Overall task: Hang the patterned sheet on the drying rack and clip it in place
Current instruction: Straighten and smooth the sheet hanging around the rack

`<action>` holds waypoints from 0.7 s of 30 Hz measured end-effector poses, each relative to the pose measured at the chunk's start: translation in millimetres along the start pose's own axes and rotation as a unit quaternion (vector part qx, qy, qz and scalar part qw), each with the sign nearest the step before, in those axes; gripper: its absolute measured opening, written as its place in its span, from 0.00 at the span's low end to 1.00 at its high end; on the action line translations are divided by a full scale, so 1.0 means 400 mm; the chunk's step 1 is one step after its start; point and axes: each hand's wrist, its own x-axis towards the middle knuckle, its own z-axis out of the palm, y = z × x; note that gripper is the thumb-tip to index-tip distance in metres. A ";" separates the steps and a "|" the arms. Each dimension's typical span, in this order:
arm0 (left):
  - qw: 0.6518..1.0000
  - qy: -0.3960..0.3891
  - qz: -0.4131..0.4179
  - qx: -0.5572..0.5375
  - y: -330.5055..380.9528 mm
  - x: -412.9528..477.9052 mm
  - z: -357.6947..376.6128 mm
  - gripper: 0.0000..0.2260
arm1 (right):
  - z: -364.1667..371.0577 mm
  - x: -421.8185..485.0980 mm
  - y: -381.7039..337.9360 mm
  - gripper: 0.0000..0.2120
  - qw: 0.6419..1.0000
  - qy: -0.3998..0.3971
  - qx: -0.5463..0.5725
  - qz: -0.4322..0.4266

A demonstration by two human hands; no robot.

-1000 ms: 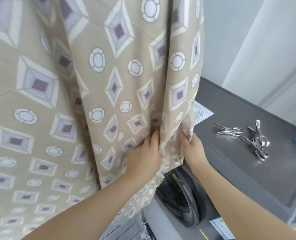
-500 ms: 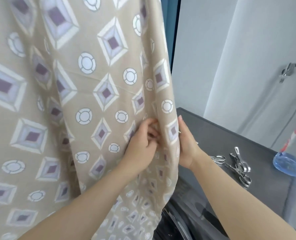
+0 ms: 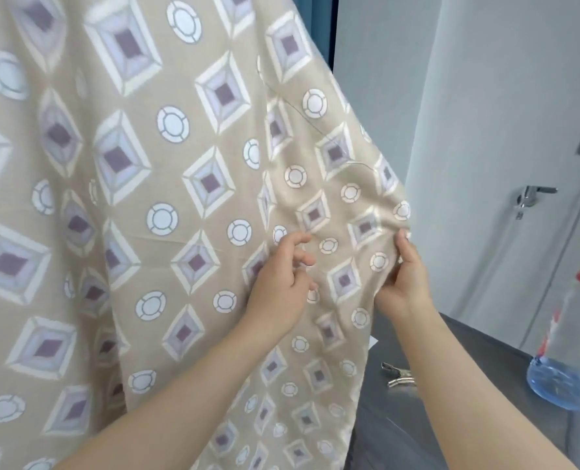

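here the patterned sheet [image 3: 187, 184] hangs down from above the frame, the rack itself out of view. the right hand [image 3: 404, 283] pinches the sheet's right edge and draws it sideways above the counter [image 3: 505, 364]. the left hand [image 3: 278, 286] lies against the cloth with its fingers curled, though i cannot tell whether it holds a fold. the step looks like spreading the sheet flat. next comes a metal clip [image 3: 398, 374] near the counter's left edge, so one hand must let go.
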 end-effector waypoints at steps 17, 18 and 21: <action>0.998 0.014 0.048 0.029 0.135 0.275 0.084 0.17 | 0.154 0.073 -0.240 0.41 0.960 -0.228 -0.157 0.037; 0.998 0.013 0.051 0.025 0.138 0.282 0.089 0.17 | 0.160 0.076 -0.261 0.42 0.961 -0.224 -0.161 0.028; 0.998 0.009 0.065 0.019 0.158 0.304 0.094 0.14 | 0.182 0.078 -0.311 0.29 0.972 -0.192 -0.134 -0.028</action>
